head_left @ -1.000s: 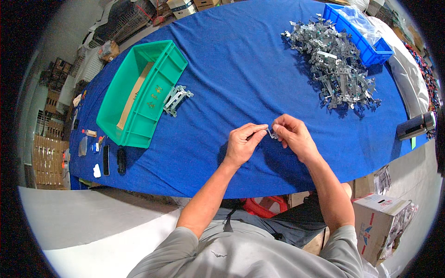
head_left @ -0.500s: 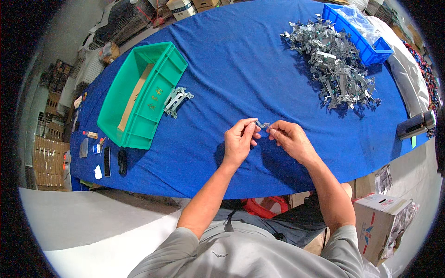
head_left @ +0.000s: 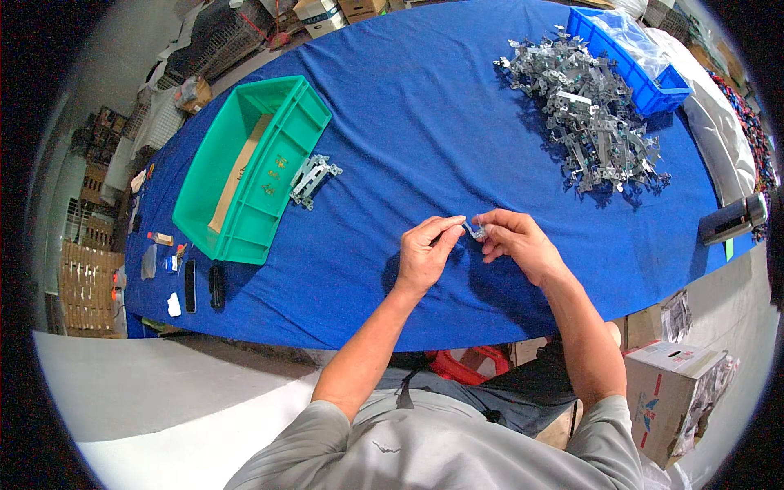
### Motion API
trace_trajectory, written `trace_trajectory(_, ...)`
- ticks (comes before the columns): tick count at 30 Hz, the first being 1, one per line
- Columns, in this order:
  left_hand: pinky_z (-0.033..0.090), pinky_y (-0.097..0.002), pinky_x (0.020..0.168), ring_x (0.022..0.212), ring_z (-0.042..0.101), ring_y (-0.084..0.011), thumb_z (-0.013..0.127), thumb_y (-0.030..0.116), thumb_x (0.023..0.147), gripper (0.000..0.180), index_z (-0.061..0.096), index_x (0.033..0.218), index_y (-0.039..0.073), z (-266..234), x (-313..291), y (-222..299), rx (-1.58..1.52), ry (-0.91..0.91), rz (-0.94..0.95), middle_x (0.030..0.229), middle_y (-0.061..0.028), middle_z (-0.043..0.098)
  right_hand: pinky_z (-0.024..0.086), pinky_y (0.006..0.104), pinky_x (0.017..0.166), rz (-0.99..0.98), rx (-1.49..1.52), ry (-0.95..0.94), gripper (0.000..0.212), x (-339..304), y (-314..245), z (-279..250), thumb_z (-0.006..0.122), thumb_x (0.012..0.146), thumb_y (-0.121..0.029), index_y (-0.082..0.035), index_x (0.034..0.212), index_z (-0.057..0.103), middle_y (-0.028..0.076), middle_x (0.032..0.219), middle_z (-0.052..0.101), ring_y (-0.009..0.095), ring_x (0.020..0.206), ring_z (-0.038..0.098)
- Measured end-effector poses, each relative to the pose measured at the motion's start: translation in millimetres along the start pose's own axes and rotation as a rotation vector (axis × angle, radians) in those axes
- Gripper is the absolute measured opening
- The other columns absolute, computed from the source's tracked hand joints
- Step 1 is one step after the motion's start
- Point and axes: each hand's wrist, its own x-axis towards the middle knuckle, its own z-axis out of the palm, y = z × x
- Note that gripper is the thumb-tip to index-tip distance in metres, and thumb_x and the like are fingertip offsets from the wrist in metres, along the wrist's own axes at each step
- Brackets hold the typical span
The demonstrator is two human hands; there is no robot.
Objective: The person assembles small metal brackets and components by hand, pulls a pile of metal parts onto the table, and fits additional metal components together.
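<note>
Between my hands, over the near middle of the blue cloth, is a small metal bracket (head_left: 474,232). My left hand (head_left: 428,251) pinches its left end with thumb and fingertips. At its other end, my right hand (head_left: 516,241) is closed on it, the fingers partly hiding the metal. To the far right lies a large tangled heap of similar metal brackets (head_left: 600,122). A small stack of brackets (head_left: 312,181) lies to the left, against the side of a green plastic crate (head_left: 282,196).
A blue bin (head_left: 665,96) with clear plastic in it stands behind the heap. A dark cylindrical flask (head_left: 733,220) lies near the right edge. On the left are a phone (head_left: 190,286), a black case (head_left: 216,286) and small items. The blue tablecloth (head_left: 392,122) has wrinkles.
The bracket has turned between my fingers and now slants downward to the right. Both hands have shifted slightly right, the left fingers straighter than before.
</note>
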Motion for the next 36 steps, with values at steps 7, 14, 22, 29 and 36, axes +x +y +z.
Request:
trace_trajectory(7, 0.047, -0.0229, 0.062, 0.071, 0.06, -0.0083, 0.065, 0.006, 0.091, 0.016, 0.073, 0.105, 0.001, 0.4, 0.0, 1.1, 0.008, -0.072, 0.043, 0.087, -0.0059, 0.07, 0.048, 0.023, 0.055, 0.021, -0.108, 0.032, 0.018, -1.0, -4.7, 0.4, 0.057, 0.098, -0.02, -0.004, 0.1, 0.063, 0.0, 0.082, 0.061, 0.007, 0.067, 0.056)
trace_trajectory(14, 0.05, -0.0216, 0.056, 0.072, 0.064, -0.0101, 0.058, 0.013, 0.098, 0.02, 0.067, 0.111, 0.002, 1.1, -1.3, -2.7, -0.254, 0.061, -0.27, 0.09, -0.0071, 0.069, 0.044, 0.0244, 0.054, -0.08, -0.196, 0.167, 0.018, -4.2, -12.1, -0.1, 0.059, 0.096, -0.02, -0.003, 0.095, 0.064, 0.0, 0.076, 0.062, 0.007, 0.065, 0.054)
trace_trajectory(22, 0.051, -0.0218, 0.055, 0.073, 0.065, -0.0121, 0.055, 0.017, 0.1, 0.023, 0.064, 0.114, 0.001, -0.2, -0.4, -5.6, -0.257, 0.041, -0.266, 0.092, -0.0084, 0.069, 0.046, 0.028, 0.057, -0.106, -0.367, 0.073, 0.019, -4.0, -6.4, 9.2, 0.061, 0.094, -0.018, 0.0, 0.095, 0.065, 0.003, 0.074, 0.063, 0.01, 0.064, 0.056)
trace_trajectory(29, 0.05, -0.0209, 0.056, 0.071, 0.062, -0.0082, 0.061, 0.014, 0.097, 0.02, 0.069, 0.11, 0.002, -0.4, -2.2, -0.6, -0.2, 0.016, -0.3, 0.091, -0.0065, 0.07, 0.047, 0.0282, 0.056, -0.082, -0.456, 0.108, 0.017, -2.7, -3.1, 5.3, 0.061, 0.094, -0.016, 0.001, 0.095, 0.065, 0.004, 0.073, 0.063, 0.01, 0.064, 0.057)
trace_trajectory(36, 0.046, -0.0213, 0.061, 0.072, 0.059, -0.007, 0.066, 0.007, 0.091, 0.017, 0.072, 0.106, 0.001, -1.1, 0.0, 5.0, -0.013, -0.016, -0.034, 0.09, -0.0057, 0.071, 0.052, 0.0262, 0.06, 0.041, 0.085, 0.009, 0.02, 2.0, 2.9, -0.7, 0.059, 0.096, -0.017, -0.002, 0.108, 0.063, 0.003, 0.084, 0.064, 0.01, 0.069, 0.06)
